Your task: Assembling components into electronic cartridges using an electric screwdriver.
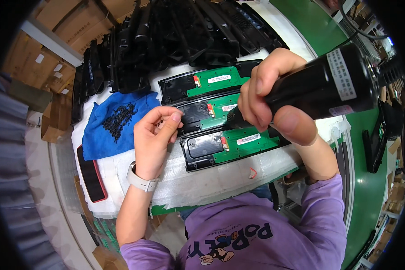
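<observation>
My right hand (279, 94) is wrapped round a black electric screwdriver (321, 83), its nose pointing left and down over the middle panel's board. In front of me, three black plastic panels (195, 164) lie one behind another, each carrying a green circuit board (281, 143) with a white label and a red connector. Beside the left ends of the panels, my left hand (150, 139) holds thumb and forefinger pinched together; whatever is between them is too small to make out. To its left, a pile of small black screws (118, 120) lies on a blue cloth (94, 150).
Many black plastic housings (175, 33) are stacked along the far side of the table. A phone (91, 173) lies at the left edge. White foam sheeting (175, 184) covers the tabletop, with a small red-and-white scrap (253, 173) near the front. Cardboard boxes (40, 76) stand beyond.
</observation>
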Action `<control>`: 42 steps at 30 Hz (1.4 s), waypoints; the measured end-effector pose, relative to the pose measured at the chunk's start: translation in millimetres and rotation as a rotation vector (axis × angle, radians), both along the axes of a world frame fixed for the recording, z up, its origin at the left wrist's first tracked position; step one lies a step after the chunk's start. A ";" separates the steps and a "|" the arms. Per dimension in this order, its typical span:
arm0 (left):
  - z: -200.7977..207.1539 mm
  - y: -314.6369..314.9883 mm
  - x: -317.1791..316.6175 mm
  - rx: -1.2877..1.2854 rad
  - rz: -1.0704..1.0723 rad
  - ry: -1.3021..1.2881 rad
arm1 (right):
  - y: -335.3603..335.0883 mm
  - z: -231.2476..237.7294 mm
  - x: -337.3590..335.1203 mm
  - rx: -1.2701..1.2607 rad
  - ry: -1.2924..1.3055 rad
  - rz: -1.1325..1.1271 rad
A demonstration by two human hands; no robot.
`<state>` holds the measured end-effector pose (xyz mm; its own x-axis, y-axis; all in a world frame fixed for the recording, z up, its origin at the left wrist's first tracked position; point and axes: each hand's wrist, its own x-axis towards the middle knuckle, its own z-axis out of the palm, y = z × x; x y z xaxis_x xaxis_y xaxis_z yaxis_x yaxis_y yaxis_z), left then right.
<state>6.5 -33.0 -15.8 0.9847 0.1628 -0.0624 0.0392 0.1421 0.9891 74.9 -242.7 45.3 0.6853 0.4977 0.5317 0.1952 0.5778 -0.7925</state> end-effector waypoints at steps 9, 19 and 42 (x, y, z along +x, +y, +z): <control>-7.6 -1.1 4.5 0.060 -0.091 0.037 | 19.2 1.4 -8.1 -0.137 -0.108 -0.020; -5.9 -1.1 4.8 0.025 -0.112 0.091 | 17.3 -4.3 -3.4 -0.106 -0.132 -0.009; 17.1 -9.7 -8.3 0.017 -0.232 0.061 | -15.3 13.0 21.1 0.309 -0.102 0.252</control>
<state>-1.9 -42.6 1.3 0.9904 -0.0654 -0.1220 0.1285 0.1061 0.9860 95.9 -258.0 58.3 0.4983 0.4493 0.7415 0.0859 0.8254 -0.5579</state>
